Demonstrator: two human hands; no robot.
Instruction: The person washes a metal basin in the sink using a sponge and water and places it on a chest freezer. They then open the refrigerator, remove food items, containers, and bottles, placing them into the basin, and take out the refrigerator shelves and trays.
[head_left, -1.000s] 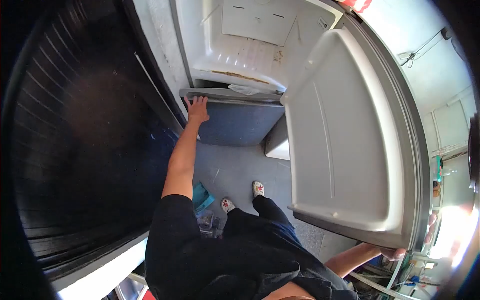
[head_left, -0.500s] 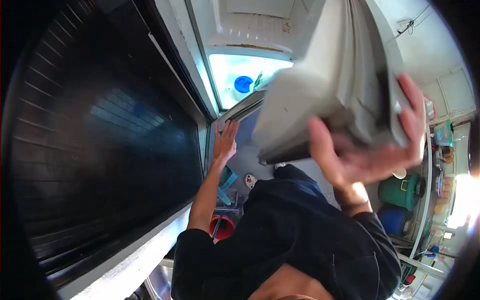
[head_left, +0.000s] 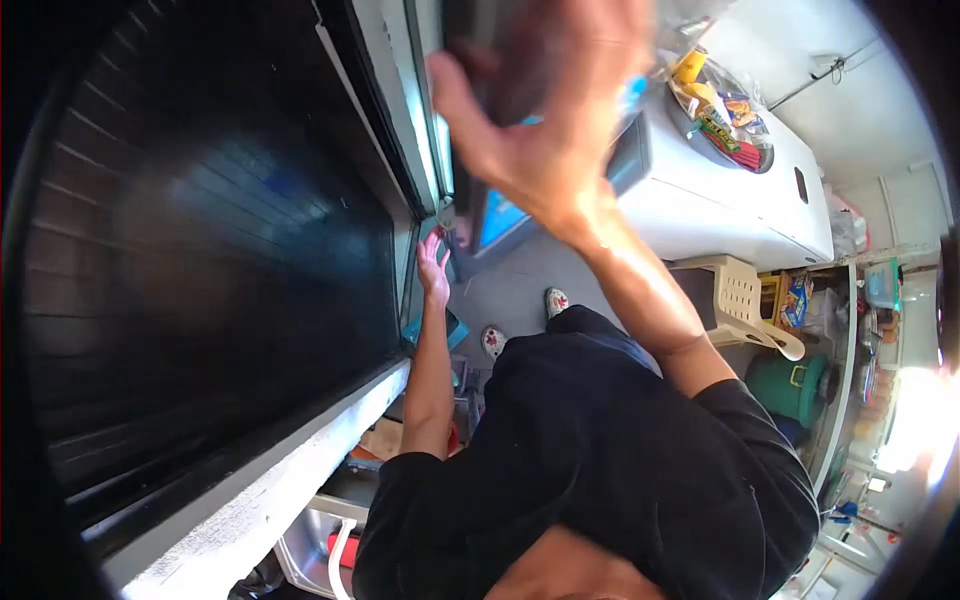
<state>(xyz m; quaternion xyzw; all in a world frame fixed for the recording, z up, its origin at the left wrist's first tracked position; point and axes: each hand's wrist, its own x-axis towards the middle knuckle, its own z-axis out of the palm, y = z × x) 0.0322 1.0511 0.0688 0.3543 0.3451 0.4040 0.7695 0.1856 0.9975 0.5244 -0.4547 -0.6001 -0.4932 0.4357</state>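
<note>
My right hand (head_left: 545,140) is raised at the top centre, blurred by motion, with fingers and thumb spread against the dark, blurred refrigerator door (head_left: 505,50). Its palm side is hidden. Lower left of it, my left hand (head_left: 432,265) has its fingers apart and holds nothing. It is beside the door's lower edge and the frame of the large dark panel. The fridge's inside is hidden.
The large dark panel (head_left: 250,230) fills the left side. A tray of packets (head_left: 720,125) lies on the white appliance (head_left: 735,195) at the upper right. Below are a beige plastic chair (head_left: 738,300) and a green bucket (head_left: 785,388). A sink (head_left: 310,545) is at the lower left.
The wide-open upper door has swung left and away, carried by my right hand. The lower door has closed over the bright compartment. My left hand has come off its edge. The white appliance has come into view.
</note>
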